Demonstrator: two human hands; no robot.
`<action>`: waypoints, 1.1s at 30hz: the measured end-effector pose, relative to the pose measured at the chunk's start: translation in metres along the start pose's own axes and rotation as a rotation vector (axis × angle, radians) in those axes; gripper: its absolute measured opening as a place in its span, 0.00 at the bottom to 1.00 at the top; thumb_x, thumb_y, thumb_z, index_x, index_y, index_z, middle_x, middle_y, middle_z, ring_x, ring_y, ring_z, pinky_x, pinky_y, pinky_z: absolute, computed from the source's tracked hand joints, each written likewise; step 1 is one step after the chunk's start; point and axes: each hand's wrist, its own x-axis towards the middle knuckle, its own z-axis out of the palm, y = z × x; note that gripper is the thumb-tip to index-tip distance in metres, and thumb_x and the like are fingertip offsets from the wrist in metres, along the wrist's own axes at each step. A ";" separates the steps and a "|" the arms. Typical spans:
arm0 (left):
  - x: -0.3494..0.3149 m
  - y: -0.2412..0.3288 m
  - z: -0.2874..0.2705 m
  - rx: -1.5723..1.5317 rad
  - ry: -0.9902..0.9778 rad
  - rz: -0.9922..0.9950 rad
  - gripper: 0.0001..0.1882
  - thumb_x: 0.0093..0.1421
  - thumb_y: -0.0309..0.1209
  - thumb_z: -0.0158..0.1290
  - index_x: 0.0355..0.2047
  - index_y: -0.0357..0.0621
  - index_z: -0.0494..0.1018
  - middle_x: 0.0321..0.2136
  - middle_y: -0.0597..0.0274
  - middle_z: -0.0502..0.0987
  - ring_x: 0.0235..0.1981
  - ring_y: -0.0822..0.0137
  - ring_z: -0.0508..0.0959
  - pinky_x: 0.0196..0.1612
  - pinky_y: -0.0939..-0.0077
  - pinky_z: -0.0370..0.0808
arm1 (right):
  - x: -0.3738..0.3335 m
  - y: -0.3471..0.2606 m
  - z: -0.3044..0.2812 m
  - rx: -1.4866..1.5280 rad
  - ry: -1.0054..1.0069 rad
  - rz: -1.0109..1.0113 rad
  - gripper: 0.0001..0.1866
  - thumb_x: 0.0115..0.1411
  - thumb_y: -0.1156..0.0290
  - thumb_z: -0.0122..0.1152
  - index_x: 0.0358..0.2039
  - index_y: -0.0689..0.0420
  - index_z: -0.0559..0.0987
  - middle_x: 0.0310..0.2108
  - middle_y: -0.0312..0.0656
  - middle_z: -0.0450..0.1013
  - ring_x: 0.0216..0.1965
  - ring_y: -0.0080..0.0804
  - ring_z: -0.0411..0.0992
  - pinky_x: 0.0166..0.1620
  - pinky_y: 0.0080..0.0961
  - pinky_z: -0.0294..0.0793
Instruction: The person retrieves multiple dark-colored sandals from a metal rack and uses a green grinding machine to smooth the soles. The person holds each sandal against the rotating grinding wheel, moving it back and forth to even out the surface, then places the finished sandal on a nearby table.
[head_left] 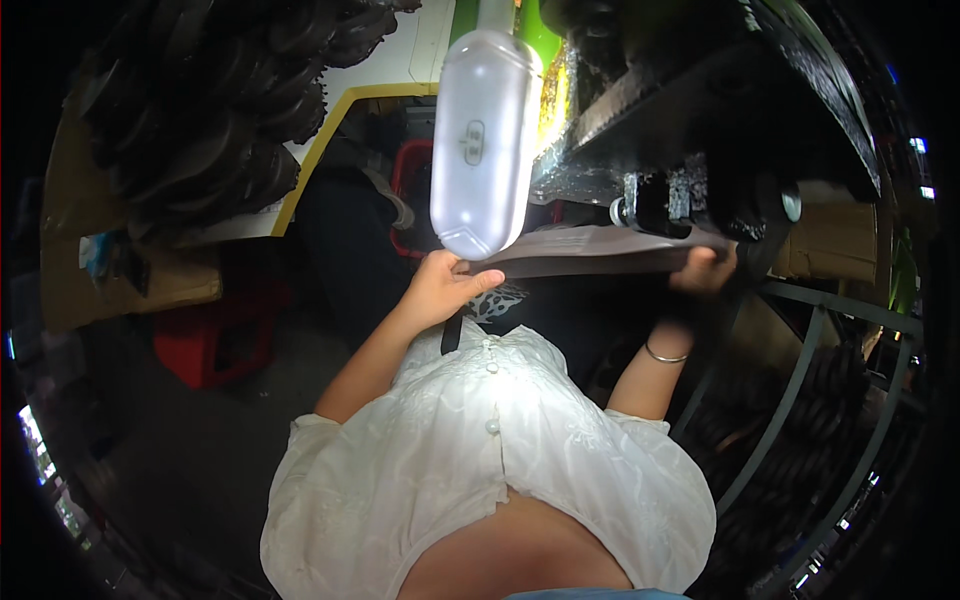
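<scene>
From my end of the feed I see 1 white table (405,60) at upper left, its edge trimmed with a yellow border (314,155). A heap of dark, curved pieces (220,110) lies on it, overlapping and piled close to that border. Brown cardboard (60,230) shows at the left; I can't tell whether it rests on the tabletop. Lower down, the grey floor (250,430) is dim, and 1 red stool (215,340) stands on it. At right, I make out more dark pieces (835,385) behind grey metal rails (822,297); what bears them is too dark to tell.
</scene>
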 end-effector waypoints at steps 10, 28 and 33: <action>0.008 -0.002 0.042 0.257 0.239 0.500 0.04 0.57 0.22 0.50 0.27 0.33 0.72 0.23 0.57 0.72 0.23 0.72 0.73 0.27 0.80 0.70 | -0.017 -0.034 0.000 -0.005 0.036 -0.206 0.36 0.36 0.44 0.71 0.31 0.64 0.71 0.24 0.44 0.73 0.26 0.31 0.74 0.29 0.20 0.74; 0.030 0.022 0.057 0.460 0.150 0.588 0.23 0.48 0.24 0.60 0.46 0.37 0.69 0.36 0.51 0.74 0.34 0.58 0.78 0.36 0.74 0.74 | -0.048 0.032 0.084 0.006 -0.178 0.117 0.68 0.38 0.56 0.73 0.63 0.61 0.29 0.62 0.54 0.39 0.63 0.42 0.42 0.62 0.36 0.47; 0.031 0.034 0.057 0.379 0.131 0.567 0.37 0.47 0.31 0.63 0.56 0.42 0.61 0.46 0.50 0.69 0.42 0.58 0.76 0.43 0.69 0.74 | 0.002 0.050 0.101 -0.336 -0.035 0.039 0.58 0.39 0.60 0.73 0.62 0.64 0.44 0.56 0.59 0.53 0.58 0.48 0.55 0.59 0.38 0.56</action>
